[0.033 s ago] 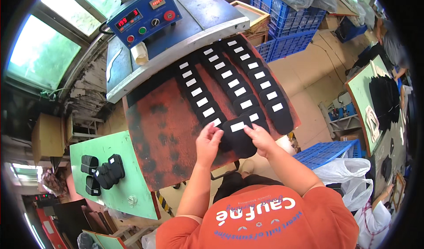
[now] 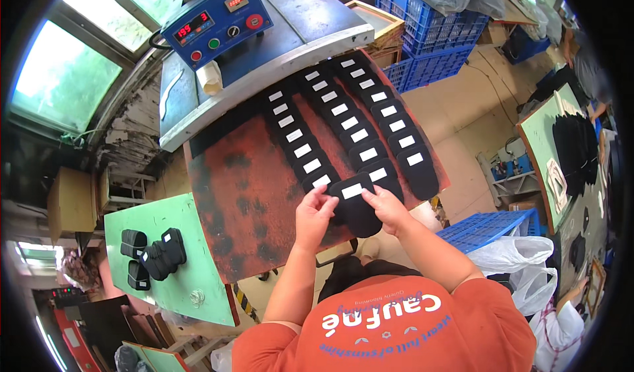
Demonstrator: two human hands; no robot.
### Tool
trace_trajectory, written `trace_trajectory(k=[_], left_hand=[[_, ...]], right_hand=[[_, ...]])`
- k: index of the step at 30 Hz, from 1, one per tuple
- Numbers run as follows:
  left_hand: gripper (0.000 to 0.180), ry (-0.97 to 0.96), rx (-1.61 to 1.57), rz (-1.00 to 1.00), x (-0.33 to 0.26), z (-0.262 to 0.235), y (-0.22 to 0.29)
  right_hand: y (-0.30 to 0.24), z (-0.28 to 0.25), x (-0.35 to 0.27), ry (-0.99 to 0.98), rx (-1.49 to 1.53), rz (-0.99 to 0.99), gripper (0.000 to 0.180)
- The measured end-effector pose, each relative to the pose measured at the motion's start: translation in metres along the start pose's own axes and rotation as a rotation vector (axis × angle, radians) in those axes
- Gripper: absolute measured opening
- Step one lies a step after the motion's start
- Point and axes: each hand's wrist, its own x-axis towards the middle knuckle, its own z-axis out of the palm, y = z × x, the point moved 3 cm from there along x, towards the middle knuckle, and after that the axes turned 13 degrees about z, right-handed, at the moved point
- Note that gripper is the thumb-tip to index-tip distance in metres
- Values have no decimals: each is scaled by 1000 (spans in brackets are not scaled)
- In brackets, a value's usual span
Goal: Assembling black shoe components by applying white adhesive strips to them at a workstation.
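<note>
A black fabric pad with rounded ends and a white label (image 2: 362, 215) is tilted over the near edge of the reddish-brown board (image 2: 244, 194). My right hand (image 2: 388, 211) grips its right side, the thumb lying beside the label. At the pad's left edge is my left hand (image 2: 314, 213), its fingers curled and thumb close to the index finger; whatever is between them is too small to make out. Several similar labelled black pads (image 2: 356, 134) overlap in three rows on the board, running away from me. The near ends of two rows are partly covered by the pad and hands.
Beyond the board stands a metal-edged press table (image 2: 310, 9) with a blue control box (image 2: 218, 25). A green table (image 2: 178, 286) at left bears several bundled black pads (image 2: 155, 256). Blue crates (image 2: 429, 29) are stacked at far right; a blue basket (image 2: 489, 230) and plastic bags (image 2: 518, 260) sit nearer.
The pad and my right hand have shifted very slightly left and toward me. My left hand has moved slightly right, closer to the pad's edge. The rows look unchanged.
</note>
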Motion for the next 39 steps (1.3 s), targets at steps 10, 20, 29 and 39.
trace_trajectory(k=[10,20,29,39], left_hand=[[34,104,185,-114,-16,-21,-34],[35,26,480,234,-20,-49,-30],[32,129,447,203,-65,-195,-8],[28,342,294,13,-127,-326,-19]], right_hand=[[4,-4,-23,275,-514,-279,40],[0,57,-10,404,-1378,-966,29],[-45,118,47,540,-1955,-314,68],[-68,144,86,604,-2025,-125,59]])
